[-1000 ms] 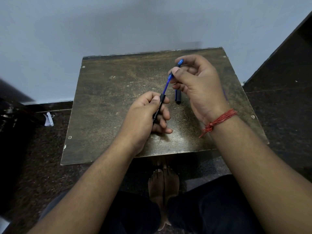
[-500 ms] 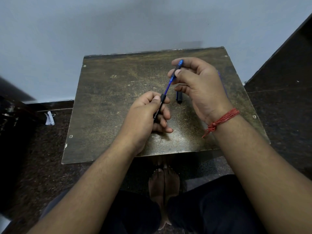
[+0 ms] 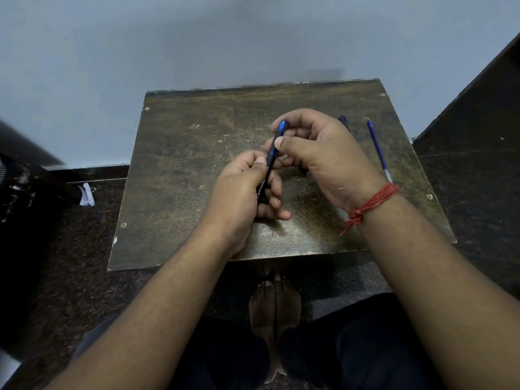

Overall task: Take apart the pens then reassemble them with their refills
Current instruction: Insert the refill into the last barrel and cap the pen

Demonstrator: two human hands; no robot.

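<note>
Above the middle of the small brown table [image 3: 180, 170] I hold a black pen [image 3: 271, 159] with white lettering and a blue end. My left hand [image 3: 242, 192] grips the lower barrel. My right hand [image 3: 318, 153] pinches the upper part near the blue end between thumb and fingers. A loose blue refill [image 3: 378, 149] lies on the table at the right. Another dark pen part [image 3: 342, 119] peeks out behind my right hand, and a dark piece [image 3: 302, 170] lies under that hand, mostly hidden.
The table stands against a pale wall, with dark floor around it. A scrap of white paper [image 3: 86, 195] lies on the floor at the left. My bare feet [image 3: 274, 313] rest under the table's front edge.
The exposed blue refill between my hands has shortened as my right hand moved down toward the left hand. The refill at the right has come into view.
</note>
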